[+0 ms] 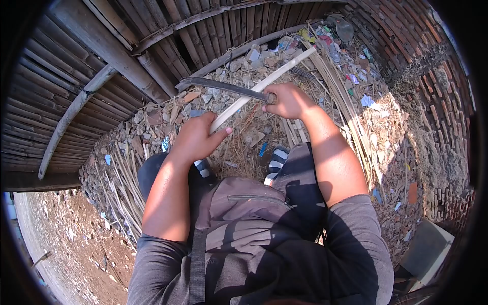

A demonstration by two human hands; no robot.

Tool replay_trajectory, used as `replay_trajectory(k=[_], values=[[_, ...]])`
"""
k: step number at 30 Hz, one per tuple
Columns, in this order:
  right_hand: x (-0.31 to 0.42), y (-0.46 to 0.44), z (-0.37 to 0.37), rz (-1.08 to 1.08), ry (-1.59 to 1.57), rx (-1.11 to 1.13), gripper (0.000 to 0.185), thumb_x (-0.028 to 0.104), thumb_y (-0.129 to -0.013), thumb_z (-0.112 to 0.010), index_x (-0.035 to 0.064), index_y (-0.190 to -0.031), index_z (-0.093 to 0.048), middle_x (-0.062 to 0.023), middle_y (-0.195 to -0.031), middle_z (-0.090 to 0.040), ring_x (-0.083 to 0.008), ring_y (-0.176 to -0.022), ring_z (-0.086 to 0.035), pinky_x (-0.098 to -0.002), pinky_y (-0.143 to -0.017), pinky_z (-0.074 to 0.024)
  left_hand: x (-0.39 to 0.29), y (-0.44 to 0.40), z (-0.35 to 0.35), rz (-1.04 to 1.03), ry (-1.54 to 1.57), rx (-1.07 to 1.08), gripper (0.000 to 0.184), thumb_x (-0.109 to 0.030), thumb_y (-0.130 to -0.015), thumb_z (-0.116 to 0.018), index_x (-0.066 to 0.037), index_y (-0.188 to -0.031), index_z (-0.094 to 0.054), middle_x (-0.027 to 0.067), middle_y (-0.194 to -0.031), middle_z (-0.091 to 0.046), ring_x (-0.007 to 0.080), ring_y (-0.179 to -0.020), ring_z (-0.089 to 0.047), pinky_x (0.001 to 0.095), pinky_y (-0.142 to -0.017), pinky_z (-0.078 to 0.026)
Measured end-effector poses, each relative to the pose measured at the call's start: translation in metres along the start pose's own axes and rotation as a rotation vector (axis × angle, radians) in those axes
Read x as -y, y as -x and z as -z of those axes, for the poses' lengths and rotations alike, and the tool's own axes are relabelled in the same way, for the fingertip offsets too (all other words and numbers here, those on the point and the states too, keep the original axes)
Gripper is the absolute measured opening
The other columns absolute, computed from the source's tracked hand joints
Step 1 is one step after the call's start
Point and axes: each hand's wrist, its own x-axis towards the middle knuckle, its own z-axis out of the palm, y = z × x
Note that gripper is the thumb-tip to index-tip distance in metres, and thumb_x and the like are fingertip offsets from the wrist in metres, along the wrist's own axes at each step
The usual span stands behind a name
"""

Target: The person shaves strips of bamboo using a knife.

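Observation:
My left hand [197,136] is closed round the lower end of a pale bamboo strip [277,74], which slants up and away to the right. In my right hand [288,100] is the handle of a long dark machete [223,86]. Its blade points left and crosses the strip near the middle, between my two hands. Whether the edge bites into the strip cannot be made out.
Long thin strips [343,96] lie on the rubble at the right, and more strips [122,185] at the left. A bamboo wall [117,46] curves along the upper left. A brick wall [437,117] stands at the right, with a grey box [427,249] below.

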Motion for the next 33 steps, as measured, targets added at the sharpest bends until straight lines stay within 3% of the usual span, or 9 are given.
replay_trajectory(k=[10, 19, 22, 25, 28, 33], values=[[0.000, 0.001, -0.001, 0.001, -0.018, 0.011, 0.047, 0.038, -0.083, -0.084, 0.0062, -0.115, -0.072, -0.0224, -0.102, -0.074, -0.0418, -0.103, -0.070, -0.0482, -0.090, -0.0539, 0.004, 0.000, -0.002, -0.005, 0.020, 0.009, 0.053, -0.050, -0.090, -0.076, 0.001, -0.102, -0.069, 0.0256, -0.086, -0.071, 0.0460, -0.087, -0.071, 0.0532, -0.078, -0.054], [0.002, 0.002, 0.003, -0.002, -0.105, -0.001, 0.052, 0.041, -0.082, -0.084, 0.0055, -0.119, -0.073, -0.0235, -0.112, -0.074, -0.0400, -0.108, -0.070, -0.0459, -0.095, -0.0542, 0.003, -0.001, -0.001, -0.002, 0.027, 0.006, 0.051, -0.048, -0.090, -0.076, 0.000, -0.104, -0.070, 0.0253, -0.087, -0.072, 0.0455, -0.087, -0.071, 0.0523, -0.078, -0.055], [0.002, 0.004, 0.005, -0.054, -0.034, -0.095, 0.052, 0.041, -0.082, -0.084, 0.0056, -0.119, -0.073, -0.0235, -0.114, -0.074, -0.0399, -0.108, -0.071, -0.0453, -0.096, -0.0544, 0.001, 0.000, 0.001, -0.007, 0.057, -0.016, 0.051, -0.048, -0.090, -0.076, 0.001, -0.104, -0.070, 0.0249, -0.086, -0.071, 0.0447, -0.086, -0.071, 0.0518, -0.077, -0.055], [0.005, 0.005, 0.009, -0.104, 0.017, -0.049, 0.054, 0.040, -0.082, -0.083, 0.0052, -0.121, -0.073, -0.0235, -0.114, -0.074, -0.0397, -0.109, -0.071, -0.0455, -0.096, -0.0548, 0.001, 0.000, 0.002, -0.005, 0.052, -0.027, 0.051, -0.048, -0.089, -0.077, 0.001, -0.105, -0.071, 0.0244, -0.084, -0.071, 0.0439, -0.084, -0.072, 0.0510, -0.076, -0.054], [0.006, 0.008, -0.003, -0.026, 0.074, -0.150, 0.045, 0.035, -0.079, -0.085, 0.0054, -0.111, -0.074, -0.0247, -0.101, -0.073, -0.0416, -0.099, -0.071, -0.0462, -0.086, -0.0550, 0.005, -0.001, 0.000, -0.017, 0.044, -0.054, 0.048, -0.045, -0.088, -0.080, 0.000, -0.102, -0.069, 0.0199, -0.078, -0.067, 0.0353, -0.071, -0.067, 0.0448, -0.067, -0.051], [-0.011, -0.003, -0.008, 0.001, -0.070, -0.243, 0.044, 0.033, -0.080, -0.084, 0.0028, -0.111, -0.073, -0.0253, -0.099, -0.073, -0.0438, -0.097, -0.071, -0.0480, -0.084, -0.0541, 0.006, 0.001, -0.001, -0.007, 0.075, -0.097, 0.050, -0.047, -0.088, -0.080, 0.000, -0.101, -0.069, 0.0191, -0.076, -0.066, 0.0332, -0.069, -0.066, 0.0449, -0.065, -0.050]])
